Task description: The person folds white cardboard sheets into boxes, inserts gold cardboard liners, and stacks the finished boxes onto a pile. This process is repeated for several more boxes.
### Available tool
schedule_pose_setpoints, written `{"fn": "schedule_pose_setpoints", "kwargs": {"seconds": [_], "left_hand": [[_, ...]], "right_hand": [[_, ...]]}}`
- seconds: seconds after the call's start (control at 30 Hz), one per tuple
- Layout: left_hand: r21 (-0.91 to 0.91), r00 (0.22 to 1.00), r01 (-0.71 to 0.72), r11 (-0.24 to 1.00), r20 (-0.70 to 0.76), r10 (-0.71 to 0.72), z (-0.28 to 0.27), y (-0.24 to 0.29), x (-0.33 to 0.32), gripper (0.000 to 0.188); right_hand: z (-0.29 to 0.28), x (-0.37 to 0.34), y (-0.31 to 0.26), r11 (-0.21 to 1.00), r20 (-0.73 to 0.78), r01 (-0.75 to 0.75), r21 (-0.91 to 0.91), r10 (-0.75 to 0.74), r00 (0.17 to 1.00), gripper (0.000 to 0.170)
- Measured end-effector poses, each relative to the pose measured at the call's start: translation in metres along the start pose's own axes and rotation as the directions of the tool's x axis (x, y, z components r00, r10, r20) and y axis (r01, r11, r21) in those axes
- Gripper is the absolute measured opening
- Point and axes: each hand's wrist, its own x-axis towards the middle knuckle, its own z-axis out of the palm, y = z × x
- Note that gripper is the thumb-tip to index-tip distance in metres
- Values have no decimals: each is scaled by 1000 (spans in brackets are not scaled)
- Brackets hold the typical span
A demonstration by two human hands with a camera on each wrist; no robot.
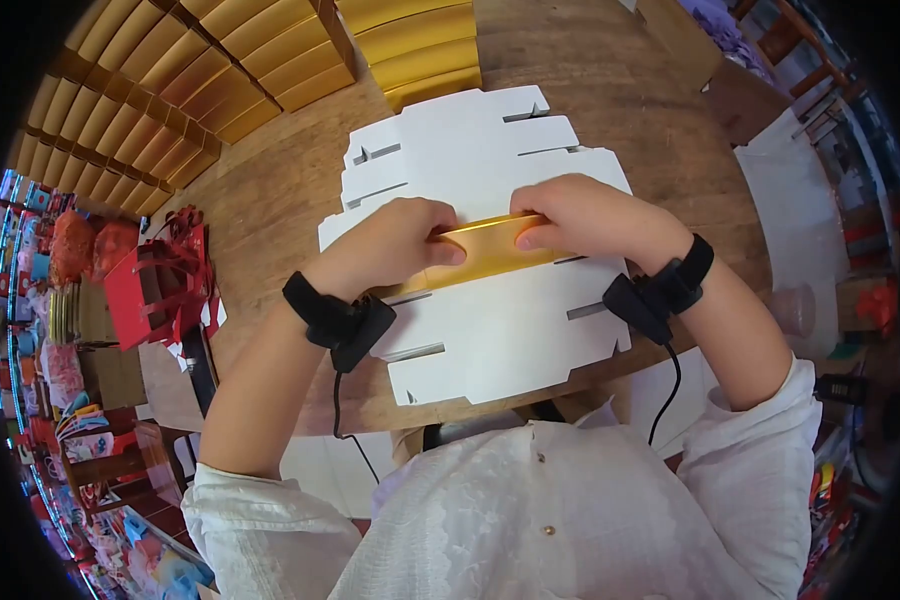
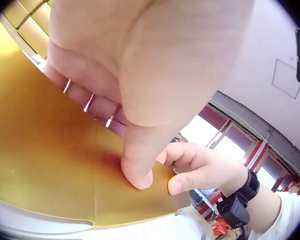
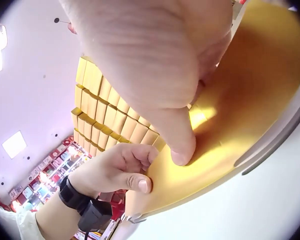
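A die-cut cardboard box blank [image 1: 470,140], white on its upper face with slotted edges, lies on the wooden table before me. Across its middle a gold panel [image 1: 488,252] stands raised at a fold. My left hand [image 1: 395,240] pinches the panel's top edge, thumb on the near gold face and fingers behind. Further right along that edge, my right hand [image 1: 590,215] grips it the same way. Both thumbs press the gold face in the left wrist view. More white cardboard [image 1: 505,345] with slots spreads between the panel and my body.
Stacked gold boxes [image 1: 150,90] rise at the back left, with another gold stack [image 1: 415,50] behind the blank. Red paper bags [image 1: 160,285] sit at the table's left edge. A cardboard carton [image 1: 740,100] stands back right. Wrist camera cables hang near my body.
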Motion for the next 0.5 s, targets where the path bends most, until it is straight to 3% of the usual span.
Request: {"fn": "schedule_pose_setpoints", "kwargs": {"seconds": [0.1,0.2,0.27,0.3,0.33,0.37,0.4,0.47,0.5], "left_hand": [[72,997,44,996,-70,-39,1,-1,0,27],[-39,995,-13,999,-96,9,7,-5,-5,28],[121,996,-72,990,-46,78,12,2,-12,29],[198,956,-168,966,-205,209,28,7,-24,23],[351,943,-130,927,-245,225,38,16,-35,18],[445,922,-138,885,-270,279,48,22,-48,17],[512,955,-73,856,-212,208,53,35,-62,19],[531,930,-102,841,-248,270,68,35,-76,22],[532,931,-101,841,-247,268,70,33,-77,22]], "right_hand": [[1,2,1,1000,-24,13,23,-12,1000,25],[-1,-4,-6,1000,-7,18,7,-18,1000,22],[6,-13,-10,999,8,39,-36,-39,999,19],[16,-20,-12,962,-97,127,-240,-154,983,13],[26,-28,-14,878,-174,184,-442,-285,943,8],[34,-39,-17,838,-206,193,-510,-337,919,9],[43,-49,-19,794,-234,196,-575,-389,891,11],[57,-60,-20,786,-197,185,-590,-363,911,11],[63,-62,-20,787,-270,162,-595,-385,882,10]]}}
